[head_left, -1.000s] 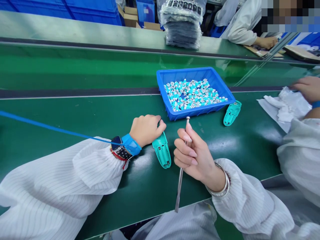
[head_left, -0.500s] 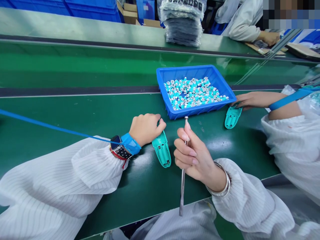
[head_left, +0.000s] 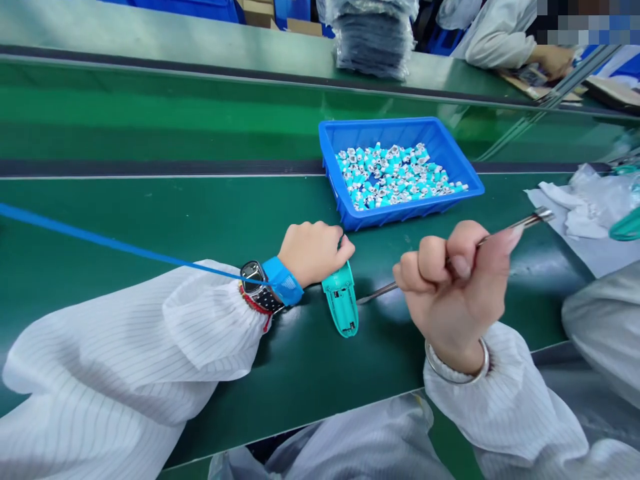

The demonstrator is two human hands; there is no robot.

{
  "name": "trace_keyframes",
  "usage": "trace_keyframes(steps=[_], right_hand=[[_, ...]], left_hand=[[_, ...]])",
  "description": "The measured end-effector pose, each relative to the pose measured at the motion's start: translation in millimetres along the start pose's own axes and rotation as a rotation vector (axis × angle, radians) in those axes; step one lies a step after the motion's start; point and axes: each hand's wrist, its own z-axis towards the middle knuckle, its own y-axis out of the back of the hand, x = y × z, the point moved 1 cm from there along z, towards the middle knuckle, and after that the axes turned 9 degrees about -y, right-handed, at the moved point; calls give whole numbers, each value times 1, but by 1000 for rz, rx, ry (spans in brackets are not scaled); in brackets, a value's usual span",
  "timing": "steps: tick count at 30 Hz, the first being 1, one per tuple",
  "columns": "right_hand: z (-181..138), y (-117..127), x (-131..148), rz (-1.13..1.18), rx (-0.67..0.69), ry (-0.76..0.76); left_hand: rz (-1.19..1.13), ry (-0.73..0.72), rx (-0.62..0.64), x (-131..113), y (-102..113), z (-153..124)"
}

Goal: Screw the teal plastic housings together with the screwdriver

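Observation:
My left hand (head_left: 316,253), wearing a blue wrist strap, is closed on the upper end of a teal plastic casing (head_left: 343,308). The casing shows its open, hollow inside, with small dark metal bits at both ends; its top is hidden under my fingers. Gripped in my right hand (head_left: 453,287) is a slim metal rod (head_left: 380,291) with a flattened tip and a small cylindrical head. The rod lies slanted, its tip close to the casing's right side; whether they touch I cannot tell. Its head points up and right past my thumb.
Beyond my hands a blue bin (head_left: 415,215) holds many small teal-and-white parts. White paper and crumpled plastic (head_left: 593,203) lie at the right, near another teal part (head_left: 626,227). Across the line are a stack of bagged items (head_left: 373,45) and another person's hand (head_left: 553,61).
My right hand has turned and moved right, swinging the rod from upright to slanted, its tip now near the casing. The neighbour's hand and casing at the right have left that spot.

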Motion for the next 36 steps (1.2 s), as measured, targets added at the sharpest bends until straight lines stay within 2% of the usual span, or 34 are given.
trace_keyframes(steps=[4, 11, 17, 22, 30, 36], right_hand=[[-5, -6, -2, -72, 123, -73], [-5, -12, -7, -121, -48, 139], [-5, -16, -7, -212, -95, 202], [-4, -19, -6, -250, -88, 186], [2, -15, -10, -161, -84, 160], [4, -18, -11, -234, -125, 155]], left_hand=[[11, -5, -21, -2, -1, 1], [-12, -15, -17, -5, 0, 1], [-36, -3, -3, -8, 1, 0], [-47, -19, -26, -7, 0, 1], [-57, -8, -21, -8, 0, 0], [-75, -2, -45, -8, -2, -1]])
